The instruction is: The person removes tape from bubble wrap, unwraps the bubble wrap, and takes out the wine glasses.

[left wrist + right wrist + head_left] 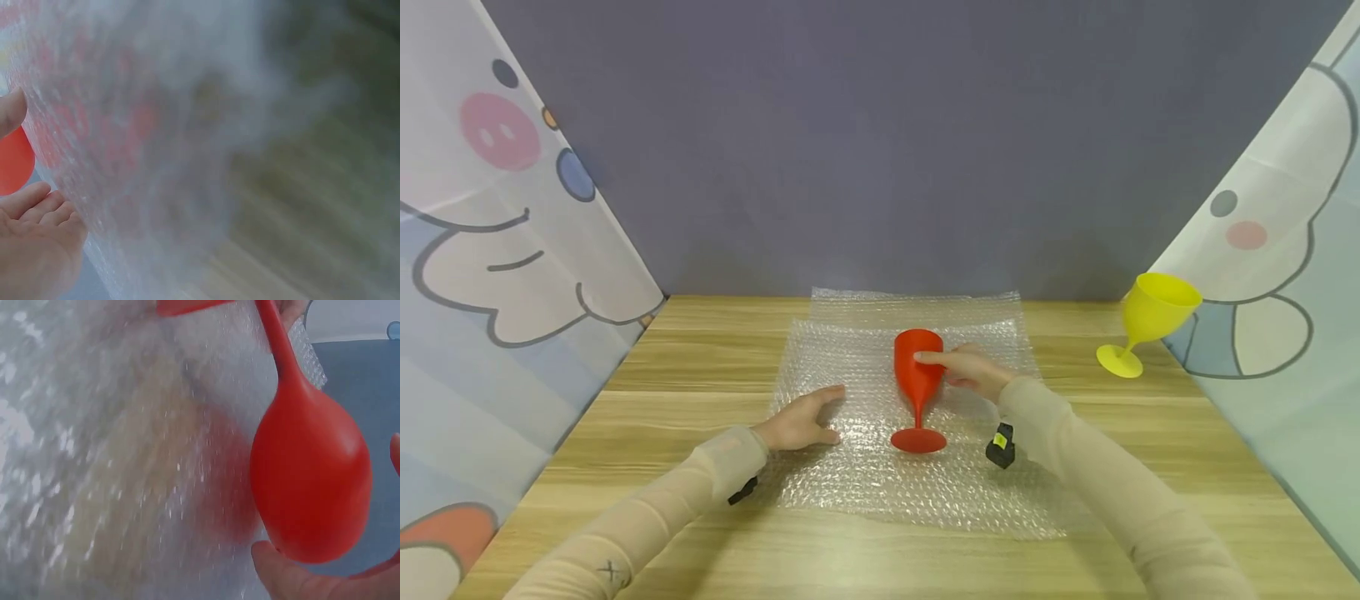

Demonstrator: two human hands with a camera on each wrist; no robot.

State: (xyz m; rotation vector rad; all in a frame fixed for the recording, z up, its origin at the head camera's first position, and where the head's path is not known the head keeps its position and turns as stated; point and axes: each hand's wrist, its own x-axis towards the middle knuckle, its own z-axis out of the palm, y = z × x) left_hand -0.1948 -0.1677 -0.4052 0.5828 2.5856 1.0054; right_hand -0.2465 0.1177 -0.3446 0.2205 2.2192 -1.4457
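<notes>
A red plastic goblet (918,367) lies over the sheet of bubble wrap (865,479), its foot toward the person and its bowl toward the back wall. My right hand (966,367) holds the bowl from the right, with one digit laid across its upper side. Seen from the right wrist, the goblet (312,475) has a fingertip against its rim end. To the left of the goblet, my left hand (801,421) rests on the wrap's left part, fingers spread and holding nothing. In the left wrist view, the left hand (44,237) shows beside the wrap.
A yellow goblet (1157,312) stands upright at the table's back right. Behind the wooden table (715,350) rises a grey wall (865,150). Printed cartoon curtains (475,250) flank both sides. A small black device (1000,446) hangs at the right wrist.
</notes>
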